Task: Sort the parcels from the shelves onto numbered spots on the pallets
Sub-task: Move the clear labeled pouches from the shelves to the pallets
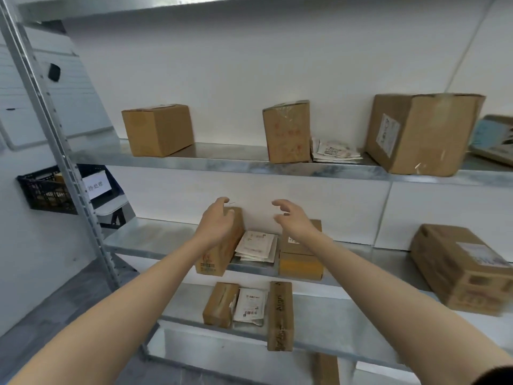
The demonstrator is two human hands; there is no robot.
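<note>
Both my arms reach toward the middle shelf [155, 247] of a metal rack. My left hand [218, 223] rests against the top left of an upright brown carton [219, 254] with red print, fingers curled over its upper edge. My right hand [291, 218] hovers open to the right of that carton, above flat white mailers [256, 245] and a small stack of two brown boxes [301, 262]; it touches nothing. The upper shelf [222, 163] carries a plain carton [158, 129], a taped carton with red print [287, 132], white mailers [334, 151] and a large carton [419, 132].
A large labelled carton [460, 268] sits at the right of the middle shelf. The lower shelf [347, 320] holds two brown boxes [220, 304] [280, 315] with a white mailer [249, 304] between. A black crate [47, 191] hangs left of the grey rack upright [55, 129].
</note>
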